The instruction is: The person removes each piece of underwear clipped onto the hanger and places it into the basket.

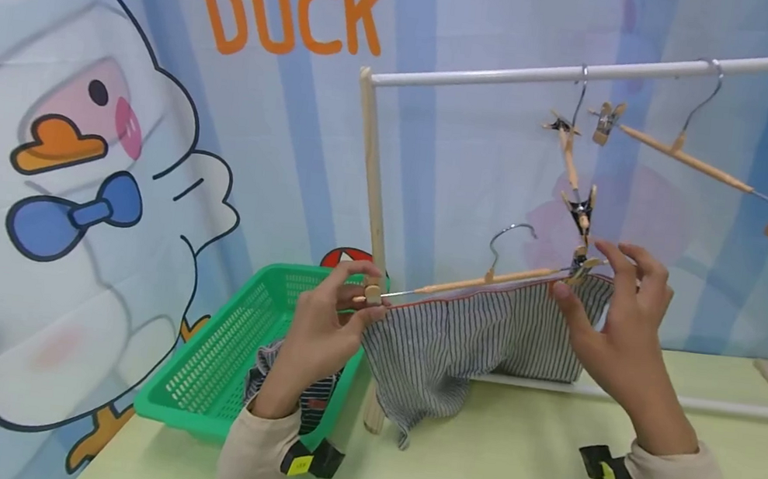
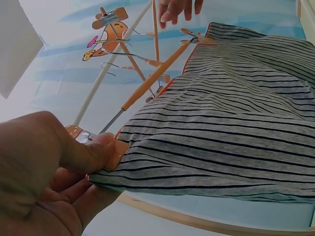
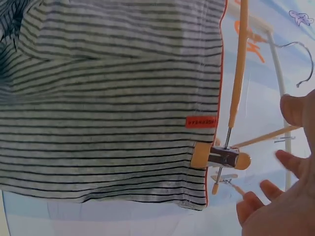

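A grey garment with dark stripes and a red-edged top (image 1: 444,332) hangs from a wooden clip hanger (image 1: 488,278). My left hand (image 1: 329,327) pinches the garment's corner at the left clip (image 2: 117,153), thumb by the clip and fingers behind the cloth. The right clip (image 3: 221,156) bites the other end of the edge, near a red label (image 3: 201,122). Beside that clip my right hand (image 1: 620,334) is spread, thumb and fingers apart and holding nothing. The hanger's metal hook (image 1: 511,233) points up, off the rail.
A white rail (image 1: 471,79) on a wooden post (image 1: 372,168) carries two more clip hangers, one edge-on (image 1: 568,157) and one to the right (image 1: 701,160). Below left stands a green basket (image 1: 204,345) with dark striped cloth (image 1: 317,404) inside. A low white bar (image 1: 711,406) crosses the table.
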A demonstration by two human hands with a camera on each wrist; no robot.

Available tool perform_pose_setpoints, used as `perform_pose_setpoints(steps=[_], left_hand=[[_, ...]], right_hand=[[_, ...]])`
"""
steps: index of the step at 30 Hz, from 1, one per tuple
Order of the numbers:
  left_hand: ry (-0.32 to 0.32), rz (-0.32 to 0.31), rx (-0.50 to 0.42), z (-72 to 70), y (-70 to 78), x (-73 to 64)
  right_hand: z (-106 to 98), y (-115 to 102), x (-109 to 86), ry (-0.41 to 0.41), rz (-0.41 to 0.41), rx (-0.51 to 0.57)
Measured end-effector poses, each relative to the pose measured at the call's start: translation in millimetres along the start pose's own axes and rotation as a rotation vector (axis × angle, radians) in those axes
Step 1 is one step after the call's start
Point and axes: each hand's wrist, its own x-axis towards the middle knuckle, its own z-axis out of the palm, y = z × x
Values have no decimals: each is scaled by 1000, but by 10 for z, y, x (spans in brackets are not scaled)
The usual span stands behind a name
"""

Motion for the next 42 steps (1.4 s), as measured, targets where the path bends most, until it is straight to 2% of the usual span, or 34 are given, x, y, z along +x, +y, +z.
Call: perform_pose_setpoints(steps=[4,8,13,20,24,32,37,42], left_hand=[[-26,31,5,-47,-7,4],[-53,56,0,-116,-26,-4],[-55,84,27,-187,-24,-28],[-64,126,31,-270,-16,-28],[-69,128,21,-307,-3,-27],[-71,159,-21,-338,4,-33],[-67,176,-56,-357,-4,-36],[-45,165,-52,-356,-4,-43]], right_hand=[[-18,54,9,-36,-41,-12],[-59,94,11,-84,-38,-12],[-128,151,18,-96,-71,-7],[-238,114,14,-87,3,-14],[-293,64,-1,-93,26,3],[-383,4,-33,-152,114,75],[-416,-19,-39,-176,139,107],[-438,-33,-54,-179,172,91]])
